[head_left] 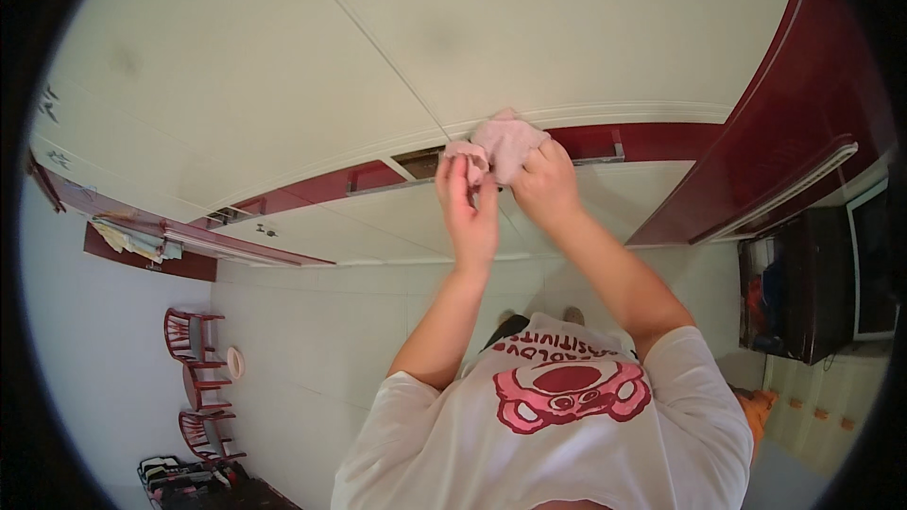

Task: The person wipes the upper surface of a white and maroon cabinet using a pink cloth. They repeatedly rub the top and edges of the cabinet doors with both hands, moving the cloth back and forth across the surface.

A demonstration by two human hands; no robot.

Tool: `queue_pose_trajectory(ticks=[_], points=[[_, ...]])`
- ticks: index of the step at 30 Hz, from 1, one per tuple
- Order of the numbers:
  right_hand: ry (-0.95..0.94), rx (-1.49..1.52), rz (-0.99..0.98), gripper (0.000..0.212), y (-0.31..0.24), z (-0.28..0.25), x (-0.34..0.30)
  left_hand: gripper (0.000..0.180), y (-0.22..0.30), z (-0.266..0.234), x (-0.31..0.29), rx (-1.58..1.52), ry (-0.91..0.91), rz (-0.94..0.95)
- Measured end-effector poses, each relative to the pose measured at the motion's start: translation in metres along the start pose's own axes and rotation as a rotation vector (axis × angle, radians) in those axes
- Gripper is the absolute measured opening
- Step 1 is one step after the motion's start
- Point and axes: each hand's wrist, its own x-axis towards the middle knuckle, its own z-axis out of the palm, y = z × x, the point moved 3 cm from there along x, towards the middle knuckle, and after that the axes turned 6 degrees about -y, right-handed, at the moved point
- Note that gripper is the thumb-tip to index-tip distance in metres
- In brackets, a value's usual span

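Both my hands are out in front of me at the cream and dark red cabinet [359, 217]. My left hand [470, 212] has its fingers curled round a crumpled bit of pale pink cloth [466, 153]. My right hand [548, 179] grips a larger pale pink cloth [510, 140], bunched against the dark red band. Whether the two bits are one cloth or two, I cannot tell. Just left of the cloth is a narrow recess [420, 162] in the band. The cloth hides the part of the cabinet behind it.
A tall dark red panel [756, 123] with a long handle rises on the right, beside a dark cabinet [803, 283]. Red-brown chairs [194, 335] and a pink round basin [236, 363] are far left. Pale tiled floor [312, 321] lies below.
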Motion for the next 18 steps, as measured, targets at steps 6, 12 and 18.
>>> queue_pose_trajectory(ticks=[6,12,18], points=[[0.092,-0.124,0.229,0.019,0.022,-0.029,-0.017,0.039,0.012,0.029,-0.01,0.235,-0.261,0.239],[0.136,-0.124,0.426,0.022,0.065,-0.074,-0.042,0.041,0.026,0.093,0.002,0.272,-0.399,0.56],[0.332,0.059,0.703,0.027,0.076,-0.07,-0.058,0.04,0.046,0.105,0.022,0.189,-0.357,0.667]])
